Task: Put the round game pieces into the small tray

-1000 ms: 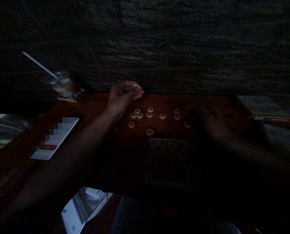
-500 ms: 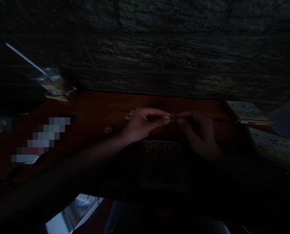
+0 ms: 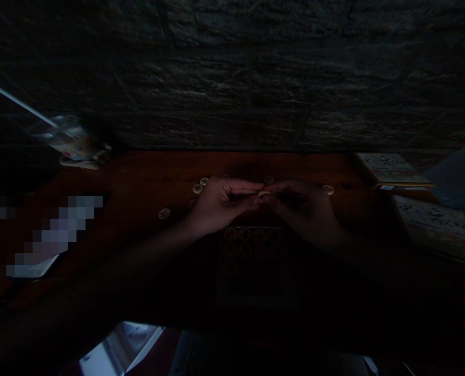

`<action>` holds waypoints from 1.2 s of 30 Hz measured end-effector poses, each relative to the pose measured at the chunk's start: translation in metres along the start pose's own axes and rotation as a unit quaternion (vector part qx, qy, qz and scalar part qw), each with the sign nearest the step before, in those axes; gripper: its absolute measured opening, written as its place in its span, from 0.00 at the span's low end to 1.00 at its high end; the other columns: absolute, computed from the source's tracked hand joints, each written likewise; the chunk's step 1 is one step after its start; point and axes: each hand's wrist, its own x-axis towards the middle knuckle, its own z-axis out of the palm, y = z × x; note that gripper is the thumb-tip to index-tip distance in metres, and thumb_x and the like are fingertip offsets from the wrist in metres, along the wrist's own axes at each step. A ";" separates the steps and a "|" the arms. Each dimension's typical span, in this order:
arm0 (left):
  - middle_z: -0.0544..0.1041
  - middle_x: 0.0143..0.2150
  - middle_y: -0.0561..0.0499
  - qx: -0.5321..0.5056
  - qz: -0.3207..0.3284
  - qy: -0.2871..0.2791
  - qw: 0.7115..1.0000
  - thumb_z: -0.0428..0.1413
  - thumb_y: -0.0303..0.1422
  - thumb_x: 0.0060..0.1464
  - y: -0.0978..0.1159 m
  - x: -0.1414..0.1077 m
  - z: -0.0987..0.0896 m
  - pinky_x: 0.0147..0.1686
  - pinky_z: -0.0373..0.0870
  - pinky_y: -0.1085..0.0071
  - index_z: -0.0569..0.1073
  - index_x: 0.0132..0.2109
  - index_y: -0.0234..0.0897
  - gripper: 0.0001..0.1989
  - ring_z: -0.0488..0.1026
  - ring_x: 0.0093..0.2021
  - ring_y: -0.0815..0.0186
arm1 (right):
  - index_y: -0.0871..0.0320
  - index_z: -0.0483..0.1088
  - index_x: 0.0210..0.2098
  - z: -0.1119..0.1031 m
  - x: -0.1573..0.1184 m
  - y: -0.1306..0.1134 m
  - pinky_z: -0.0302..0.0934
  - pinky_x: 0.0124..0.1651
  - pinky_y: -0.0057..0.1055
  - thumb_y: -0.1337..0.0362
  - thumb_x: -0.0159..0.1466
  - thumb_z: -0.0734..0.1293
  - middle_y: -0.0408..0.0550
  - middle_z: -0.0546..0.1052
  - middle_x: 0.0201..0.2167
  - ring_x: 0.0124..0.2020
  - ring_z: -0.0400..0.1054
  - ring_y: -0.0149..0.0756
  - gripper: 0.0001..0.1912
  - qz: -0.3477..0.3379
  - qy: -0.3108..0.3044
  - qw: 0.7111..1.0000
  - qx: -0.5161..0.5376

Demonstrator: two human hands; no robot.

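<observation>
In dim light, my left hand (image 3: 218, 203) and my right hand (image 3: 308, 209) meet above the table. A round Chinese chess piece (image 3: 263, 194) is pinched between their fingertips, and both hands touch it. Below them lies a shallow square box (image 3: 251, 301) with several round pieces set in rows in its upper part. Loose pieces lie around the hands: one piece (image 3: 164, 213) at the left, a pair beside my left wrist with the nearer piece (image 3: 198, 188), one piece (image 3: 269, 179) just behind the fingers, and another piece (image 3: 328, 190) by my right hand.
A plastic cup (image 3: 73, 138) with a long straw stands at the back left. A blurred-out phone-like slab (image 3: 54, 237) lies on the left. Two flat printed boxes, one farther box (image 3: 389, 167) and one nearer box (image 3: 436, 222), sit on the right. A stone wall (image 3: 224, 78) rises behind the table.
My right hand has moved left, closing in on my left hand, and its fingers now meet the piece. A piece by the right hand has come into sight. The view has shifted slightly.
</observation>
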 end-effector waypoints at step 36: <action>0.89 0.44 0.46 0.097 0.049 0.032 0.994 0.67 0.30 0.62 0.014 -0.002 0.003 0.45 0.84 0.70 0.88 0.48 0.39 0.08 0.88 0.43 0.61 | 0.54 0.85 0.38 -0.002 0.007 -0.003 0.75 0.32 0.27 0.52 0.62 0.81 0.44 0.85 0.30 0.27 0.77 0.30 0.13 0.127 -0.068 0.973 0.179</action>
